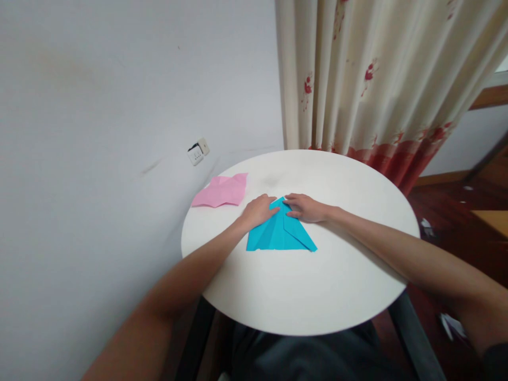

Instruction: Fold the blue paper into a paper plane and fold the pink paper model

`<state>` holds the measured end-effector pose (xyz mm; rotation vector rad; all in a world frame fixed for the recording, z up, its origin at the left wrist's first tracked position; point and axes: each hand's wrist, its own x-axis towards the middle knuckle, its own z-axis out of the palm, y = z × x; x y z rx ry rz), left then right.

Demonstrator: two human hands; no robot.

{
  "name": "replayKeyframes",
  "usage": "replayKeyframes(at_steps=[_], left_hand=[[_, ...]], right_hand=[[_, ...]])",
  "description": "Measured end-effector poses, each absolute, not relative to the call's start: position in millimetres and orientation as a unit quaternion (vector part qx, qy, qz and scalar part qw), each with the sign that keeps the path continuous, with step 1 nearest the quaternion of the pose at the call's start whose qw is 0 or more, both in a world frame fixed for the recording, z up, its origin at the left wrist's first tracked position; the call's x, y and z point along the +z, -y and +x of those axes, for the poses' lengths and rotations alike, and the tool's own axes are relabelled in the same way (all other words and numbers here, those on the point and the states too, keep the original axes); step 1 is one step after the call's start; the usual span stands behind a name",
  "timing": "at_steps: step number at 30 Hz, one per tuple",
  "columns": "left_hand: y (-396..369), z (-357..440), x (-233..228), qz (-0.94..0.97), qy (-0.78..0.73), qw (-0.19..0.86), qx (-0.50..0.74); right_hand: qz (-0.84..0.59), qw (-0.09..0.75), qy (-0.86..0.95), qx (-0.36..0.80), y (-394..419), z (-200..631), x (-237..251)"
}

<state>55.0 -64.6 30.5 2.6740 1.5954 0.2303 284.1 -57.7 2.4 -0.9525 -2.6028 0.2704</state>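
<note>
A blue paper (280,233), folded into a triangle with its point away from me, lies flat on the round white table (301,286). My left hand (260,210) presses on the upper left slope of the triangle. My right hand (305,207) lies flat on the upper right slope, fingertips near the point. Both hands rest on the paper without lifting it. A folded flap runs down the right half of the triangle.
A creased pink paper (222,191) lies at the table's far left edge, overhanging it. A white wall with a socket (198,152) stands on the left. A cream curtain with red print (373,90) hangs behind the table. Dark wooden floor shows at the right.
</note>
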Motion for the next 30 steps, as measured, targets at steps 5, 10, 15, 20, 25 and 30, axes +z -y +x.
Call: replayKeyframes(at_steps=[5, 10, 15, 20, 25, 30], left_hand=[[70, 56, 37, 0.853, -0.516, -0.006, 0.08], [75, 59, 39, 0.859, -0.501, 0.01, 0.099], [78, 67, 37, 0.866, -0.473, 0.085, 0.139], [79, 72, 37, 0.844, -0.484, 0.17, 0.159], [74, 69, 30, 0.869, -0.44, 0.156, 0.165], [63, 63, 22, 0.906, -0.369, 0.115, 0.172]], right_hand=[[-0.326, 0.18, 0.924, 0.092, 57, 284, 2], [-0.327, 0.177, 0.924, 0.088, 57, 284, 3], [-0.315, 0.179, 0.928, 0.085, 57, 284, 3], [-0.307, 0.191, 0.928, 0.093, 57, 285, 2], [-0.323, 0.19, 0.922, 0.097, 56, 285, 1], [-0.335, 0.181, 0.92, 0.093, 57, 285, 1]])
